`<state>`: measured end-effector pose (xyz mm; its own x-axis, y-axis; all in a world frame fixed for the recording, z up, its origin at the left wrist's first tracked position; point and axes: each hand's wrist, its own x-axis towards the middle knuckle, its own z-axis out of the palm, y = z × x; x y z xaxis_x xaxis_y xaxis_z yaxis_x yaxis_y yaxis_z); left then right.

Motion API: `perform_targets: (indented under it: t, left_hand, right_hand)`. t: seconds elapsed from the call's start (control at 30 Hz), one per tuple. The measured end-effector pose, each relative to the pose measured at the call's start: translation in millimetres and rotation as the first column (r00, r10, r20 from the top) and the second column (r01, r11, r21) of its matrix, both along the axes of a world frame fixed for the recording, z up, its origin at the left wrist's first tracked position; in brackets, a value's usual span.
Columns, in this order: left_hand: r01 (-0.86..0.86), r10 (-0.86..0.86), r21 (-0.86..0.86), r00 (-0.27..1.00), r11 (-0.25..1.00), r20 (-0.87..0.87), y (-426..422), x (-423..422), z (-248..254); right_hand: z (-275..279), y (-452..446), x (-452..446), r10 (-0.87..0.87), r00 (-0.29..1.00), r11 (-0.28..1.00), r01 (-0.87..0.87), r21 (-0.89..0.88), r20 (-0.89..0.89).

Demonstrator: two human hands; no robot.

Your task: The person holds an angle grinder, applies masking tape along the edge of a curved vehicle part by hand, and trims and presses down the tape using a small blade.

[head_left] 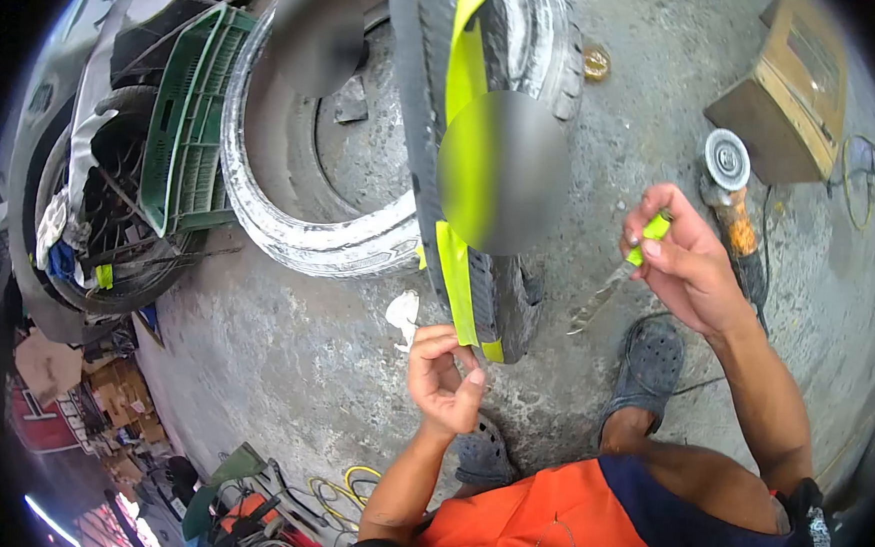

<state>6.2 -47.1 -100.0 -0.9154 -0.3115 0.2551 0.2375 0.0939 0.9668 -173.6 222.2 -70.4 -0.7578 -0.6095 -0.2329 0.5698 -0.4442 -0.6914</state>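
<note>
Head view: the right hand (686, 269) pinches a small piece (655, 228) between thumb and curled fingers; its bright yellow-green end sits in the grip, and a thin greyish length slants down and left, toward the left hand (441, 379). That left hand is half curled, thumb near the fingertips, at the lower end of a yellow-green tape (458, 285); whether it pinches the tape I cannot tell. The tape runs lengthwise along a dark ribbed band (422, 112), perhaps a tyre seen edge-on, its long axis stretching away from the person with the far end tilted left. The left hand is nearer, just at the band's near end; the right hand is apart, on its right. Farther left lies a whitened tyre (319, 243); beyond the right hand, a disc-headed power tool (737, 227).
</note>
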Motion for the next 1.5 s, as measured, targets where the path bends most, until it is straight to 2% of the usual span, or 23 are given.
perform_targets:
  t: [0.03, 0.1, 0.2, 0.43, 0.47, 0.5, 0.53, 0.57, 0.63, 0.7, 0.77, 0.8, 0.83, 0.87, 0.9, 0.93, 0.97, 1.1, 1.23, 1.4, 1.43, 1.47, 1.5]
  left_hand:
    - [0.001, -0.002, 0.043, 1.0, 0.999, 0.012, -3.3, -2.5, 3.5]
    - [-0.012, 0.012, 0.019, 1.0, 1.0, 0.002, -10.7, -7.2, 12.6]
    - [-0.208, 0.214, -0.069, 0.973, 0.976, 0.088, -23.1, -15.5, 26.1]
    - [-0.248, 0.266, -0.285, 0.964, 0.926, 0.024, -69.0, -46.5, 96.7]
    - [-0.171, 0.213, -0.509, 0.977, 0.844, 0.026, -76.6, -52.5, 109.9]
    - [-0.089, 0.165, -0.702, 0.986, 0.707, 0.041, -82.2, -60.0, 123.8]
    - [-0.05, 0.165, -0.753, 0.983, 0.656, 0.078, -82.7, -66.4, 140.8]
    - [-0.075, 0.181, -0.753, 0.982, 0.654, 0.06, -82.4, -66.8, 155.0]
    - [0.105, 0.232, -0.708, 0.903, 0.698, 0.362, -85.4, -67.0, 175.9]
    - [0.118, 0.249, -0.7, 0.882, 0.704, 0.399, -94.7, -59.5, 184.1]
    - [0.332, 0.137, -0.802, 0.882, 0.497, 0.45, -104.3, -45.4, 185.5]
    - [0.325, 0.149, -0.792, 0.877, 0.517, 0.457, -107.9, -36.5, 181.0]
    - [0.421, 0.083, -0.76, 0.848, 0.494, 0.524, -112.2, -25.6, 174.5]
    - [0.519, 0.018, -0.709, 0.801, 0.477, 0.598, -114.6, -9.4, 167.1]
    - [0.529, 0.029, -0.664, 0.77, 0.529, 0.637, -116.8, 9.0, 159.4]
    - [0.648, 0.003, -0.598, 0.677, 0.472, 0.736, -120.7, 24.2, 149.3]
    - [0.747, -0.02, -0.527, 0.584, 0.405, 0.812, -123.3, 39.4, 138.4]
    - [0.736, -0.063, -0.428, 0.535, 0.524, 0.842, -119.8, 91.0, 105.7]
    - [0.672, -0.085, -0.413, 0.577, 0.615, 0.812, -120.6, 115.6, 79.1]
    - [0.589, -0.116, -0.397, 0.647, 0.704, 0.754, -121.4, 97.1, 26.4]
    - [0.527, -0.132, -0.388, 0.703, 0.756, 0.698, -117.6, 86.3, 14.7]
    - [0.467, -0.143, -0.366, 0.751, 0.805, 0.645, -113.1, 75.4, 5.0]
    - [0.485, -0.174, -0.343, 0.744, 0.804, 0.645, -109.4, 64.1, -3.3]
  right_hand:
    - [0.2, 4.0, -1.3, 0.008, 1.0, 1.0, -0.008, -0.004, -0.008]
    - [0.7, 12.3, -5.8, -0.032, 0.999, 0.998, 0.032, 0.057, -0.001]
    - [-2.7, 19.9, -15.5, -0.047, 0.999, 0.998, 0.047, 0.053, -0.005]
    - [-9.1, 13.6, -41.7, -0.016, 0.999, 0.998, 0.018, -0.055, 0.041]
    - [-10.3, 12.6, -45.3, -0.018, 0.999, 0.997, 0.021, -0.071, 0.04]
    - [-11.7, 11.3, -50.2, -0.022, 0.999, 0.996, 0.025, -0.088, 0.034]
    - [-13.8, 10.7, -53.7, -0.022, 0.999, 0.995, 0.025, -0.096, 0.036]
    - [-16.4, 10.1, -56.2, -0.005, 1.0, 0.995, 0.007, -0.098, 0.018]
    - [-22.0, 8.0, -61.1, -0.026, 0.999, 0.993, 0.031, -0.114, 0.039]
    - [-26.8, 5.0, -63.7, -0.02, 0.999, 0.992, 0.025, -0.124, 0.041]
    - [-32.5, 4.2, -64.6, -0.003, 0.997, 0.991, 0.013, -0.136, 0.072]
    - [-31.4, 2.7, -64.7, -0.009, 0.998, 0.994, 0.016, -0.11, 0.069]
    - [-31.5, 1.9, -67.6, 0.017, 0.996, 0.996, -0.009, -0.09, 0.086]
    - [-33.1, 2.7, -71.3, 0.001, 1.0, 0.998, 0.0, -0.064, 0.027]
    - [-35.0, 6.8, -67.0, 0.001, 1.0, 1.0, -0.001, -0.028, -0.017]
    - [-33.5, 11.0, -62.9, 0.054, 0.998, 0.998, -0.054, 0.013, 0.028]
    - [-29.9, 11.7, -64.4, 0.051, 0.999, 0.998, -0.051, 0.037, -0.016]
    - [-25.9, 18.8, -62.5, 0.117, 0.987, 0.982, -0.099, 0.16, -0.108]
    - [-14.2, 24.4, -52.6, 0.132, 0.985, 0.966, -0.102, 0.236, -0.115]
    - [3.7, 34.0, -29.8, 0.073, 0.992, 0.949, -0.038, 0.313, -0.1]
    - [8.8, 39.1, -25.4, 0.055, 0.993, 0.942, -0.016, 0.337, -0.106]
    - [13.3, 45.2, -19.5, 0.044, 0.991, 0.921, 0.009, 0.39, -0.127]
    - [17.4, 50.0, -11.3, 0.037, 0.989, 0.897, 0.029, 0.442, -0.141]
